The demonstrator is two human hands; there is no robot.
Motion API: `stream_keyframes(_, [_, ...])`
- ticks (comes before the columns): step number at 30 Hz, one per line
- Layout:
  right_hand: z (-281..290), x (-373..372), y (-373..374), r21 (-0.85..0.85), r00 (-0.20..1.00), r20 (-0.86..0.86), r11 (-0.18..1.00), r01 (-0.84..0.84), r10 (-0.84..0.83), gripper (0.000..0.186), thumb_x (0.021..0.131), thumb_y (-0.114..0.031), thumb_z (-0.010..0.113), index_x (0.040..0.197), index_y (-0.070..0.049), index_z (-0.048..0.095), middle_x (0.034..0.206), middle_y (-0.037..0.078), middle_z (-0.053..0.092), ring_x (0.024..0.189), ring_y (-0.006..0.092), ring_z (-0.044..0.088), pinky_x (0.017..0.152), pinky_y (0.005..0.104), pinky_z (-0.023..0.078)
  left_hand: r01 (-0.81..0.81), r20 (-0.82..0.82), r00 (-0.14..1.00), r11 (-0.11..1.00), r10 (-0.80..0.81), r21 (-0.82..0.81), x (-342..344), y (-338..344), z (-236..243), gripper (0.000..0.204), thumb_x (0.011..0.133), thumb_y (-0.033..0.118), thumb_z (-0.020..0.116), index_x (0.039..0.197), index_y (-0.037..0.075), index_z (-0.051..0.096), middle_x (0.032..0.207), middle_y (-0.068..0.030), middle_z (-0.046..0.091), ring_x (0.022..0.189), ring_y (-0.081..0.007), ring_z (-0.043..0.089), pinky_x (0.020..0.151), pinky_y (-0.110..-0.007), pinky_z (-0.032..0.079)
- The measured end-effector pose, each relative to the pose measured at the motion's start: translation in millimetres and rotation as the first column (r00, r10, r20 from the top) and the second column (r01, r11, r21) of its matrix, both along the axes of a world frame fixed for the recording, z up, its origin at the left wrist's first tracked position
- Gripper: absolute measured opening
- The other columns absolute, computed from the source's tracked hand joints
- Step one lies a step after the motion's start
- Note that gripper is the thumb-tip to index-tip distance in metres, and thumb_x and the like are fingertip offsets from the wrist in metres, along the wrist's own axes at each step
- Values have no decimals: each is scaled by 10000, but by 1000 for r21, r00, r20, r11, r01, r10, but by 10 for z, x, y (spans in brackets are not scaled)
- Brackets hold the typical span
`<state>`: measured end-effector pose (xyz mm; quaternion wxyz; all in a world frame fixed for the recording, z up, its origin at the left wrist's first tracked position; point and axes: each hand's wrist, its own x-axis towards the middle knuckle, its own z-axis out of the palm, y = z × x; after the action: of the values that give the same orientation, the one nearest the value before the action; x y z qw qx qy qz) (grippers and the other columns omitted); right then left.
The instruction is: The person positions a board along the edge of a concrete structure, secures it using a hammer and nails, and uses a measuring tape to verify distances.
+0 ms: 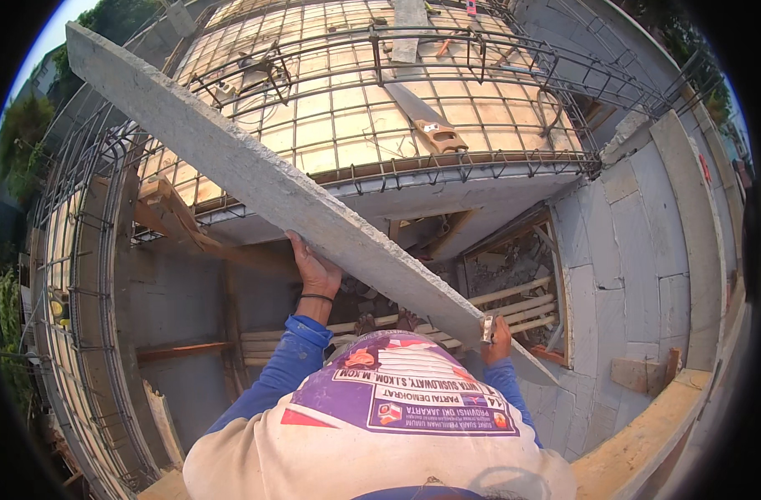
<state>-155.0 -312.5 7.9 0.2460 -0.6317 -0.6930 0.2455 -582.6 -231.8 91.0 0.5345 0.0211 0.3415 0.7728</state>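
Note:
A long grey plank (pixel 230 142), rough and crusted with what looks like concrete, slants from the upper left down to the lower right in front of me. My left hand (pixel 315 268) supports it from below near its middle, palm and fingers against the board. Close to the lower end, my right hand (pixel 499 337) is closed at the plank's edge. A small pale, shiny piece (pixel 487 328) shows at those fingers; its kind I cannot make out. Beyond the plank, a handsaw (pixel 439 136) with a wooden handle lies on the rebar grid, touched by neither hand.
A rebar mesh (pixel 330 125) covers pale formwork panels ahead, with raised bar cages (pixel 464 33) across it. Below me, bamboo poles (pixel 522 312) span an opening with rubble beneath. A grey block wall (pixel 622 250) stands right; a timber beam (pixel 647 442) curves at lower right.

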Motion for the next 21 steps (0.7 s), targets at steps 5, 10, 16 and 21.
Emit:
stream_keyframes(5, [-223, 32, -12, 150, 997, 55, 987, -63, 56, 413, 722, -3, 668, 1119, 61, 571, 1133, 259, 595, 1055, 446, 551, 936, 457, 446, 46, 20, 999, 999, -45, -6, -83, -92, -116, 935, 832, 789, 477, 1501, 153, 330, 1527, -64, 352, 1397, -292, 321, 1159, -522, 216])
stream_keyframes(10, [58, -148, 86, 153, 998, -20, 987, -57, 60, 496, 612, 83, 658, 1099, 58, 566, 1091, 224, 593, 1059, 421, 554, 944, 462, 429, -56, -30, 998, 994, 54, -88, 34, -131, 319, 933, 820, 773, 509, 1503, 161, 335, 1547, -77, 332, 1423, -290, 296, 1179, -533, 190])
stream_keyframes(16, [67, -207, 114, 200, 999, 7, 979, -49, 49, 477, 620, 22, 713, 1074, 31, 568, 1058, 176, 597, 1032, 369, 573, 922, 426, 430, 11, -30, 999, 997, -14, -78, -114, -92, 230, 960, 804, 780, 523, 1515, 169, 316, 1559, -94, 315, 1440, -305, 274, 1180, -558, 179])
stream_keyframes(21, [57, -265, 278, 244, 997, -18, 967, -68, 74, 479, 636, -12, 714, 1094, 23, 581, 1061, 157, 600, 1046, 341, 581, 940, 421, 421, 60, -87, 994, 997, -64, -42, -203, -105, 355, 991, 809, 808, 472, 1535, 165, 266, 1572, -108, 287, 1452, -333, 244, 1178, -590, 158])
